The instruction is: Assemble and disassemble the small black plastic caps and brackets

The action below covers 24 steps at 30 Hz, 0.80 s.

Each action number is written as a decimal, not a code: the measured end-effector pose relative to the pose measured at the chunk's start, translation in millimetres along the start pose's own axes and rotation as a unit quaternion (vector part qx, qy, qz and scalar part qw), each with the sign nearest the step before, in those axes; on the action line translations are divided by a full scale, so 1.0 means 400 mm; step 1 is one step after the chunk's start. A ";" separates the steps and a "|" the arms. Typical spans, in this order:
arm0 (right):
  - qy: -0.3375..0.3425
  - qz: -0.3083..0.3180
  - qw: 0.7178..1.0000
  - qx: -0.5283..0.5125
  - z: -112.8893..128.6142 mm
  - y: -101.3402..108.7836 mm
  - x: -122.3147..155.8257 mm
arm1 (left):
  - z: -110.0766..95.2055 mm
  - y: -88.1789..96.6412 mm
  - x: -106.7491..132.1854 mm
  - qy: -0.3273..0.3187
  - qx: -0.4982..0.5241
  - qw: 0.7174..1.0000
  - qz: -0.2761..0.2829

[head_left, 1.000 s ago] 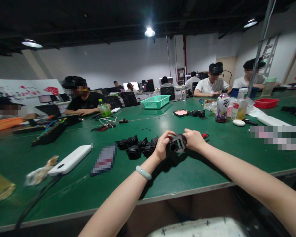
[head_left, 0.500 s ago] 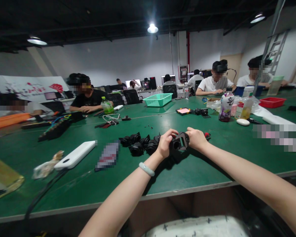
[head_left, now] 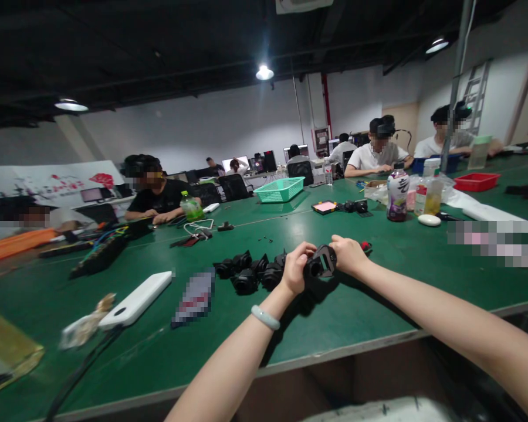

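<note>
Above the green table, my left hand is closed around a black plastic part with a round opening and a slotted, frame-like end. My right hand is curled against the right end of the same part; its fingertips are partly hidden. A red-and-black end of some object shows just behind my right hand, and I cannot tell whether it is held. Several similar black parts lie grouped just left of my left hand. Small dark bits, perhaps screws, are scattered beyond them.
A white power bank-like box with a black cable lies left. Farther back stand a mint basket and a green bottle. On the right are a purple-and-white bottle and a red tray. Other people sit around the table.
The view has tilted slightly, so the table and hands appear a little lower. Both hands keep nearly the same hold on the black part, which has turned slightly.
</note>
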State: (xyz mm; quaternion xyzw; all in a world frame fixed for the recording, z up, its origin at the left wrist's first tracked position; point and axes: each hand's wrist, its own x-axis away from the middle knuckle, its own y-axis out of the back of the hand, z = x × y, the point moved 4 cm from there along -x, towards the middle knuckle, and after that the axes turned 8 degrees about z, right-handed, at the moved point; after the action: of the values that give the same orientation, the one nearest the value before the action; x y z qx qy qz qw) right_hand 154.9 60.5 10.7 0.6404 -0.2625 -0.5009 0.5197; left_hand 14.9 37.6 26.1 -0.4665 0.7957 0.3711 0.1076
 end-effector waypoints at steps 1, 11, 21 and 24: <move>-0.001 0.001 1.000 0.000 -0.001 -0.001 0.000 | 0.001 -0.001 0.000 0.000 -0.001 1.000 0.001; 0.012 0.003 1.000 0.007 -0.014 0.006 -0.008 | -0.020 -0.008 -0.007 -0.003 -0.027 1.000 -0.007; 0.035 0.010 0.999 0.019 -0.032 0.033 -0.007 | -0.022 -0.016 -0.014 0.003 -0.053 0.999 0.000; 0.025 0.013 0.999 0.022 -0.037 0.033 -0.011 | -0.016 -0.010 -0.018 0.001 -0.068 0.998 -0.016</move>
State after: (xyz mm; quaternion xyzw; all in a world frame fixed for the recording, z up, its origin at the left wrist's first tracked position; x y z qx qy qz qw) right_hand 169.2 66.1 23.9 0.6603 -0.2687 -0.4719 0.5187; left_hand 23.3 36.9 32.2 -0.4855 0.7614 0.4220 0.0808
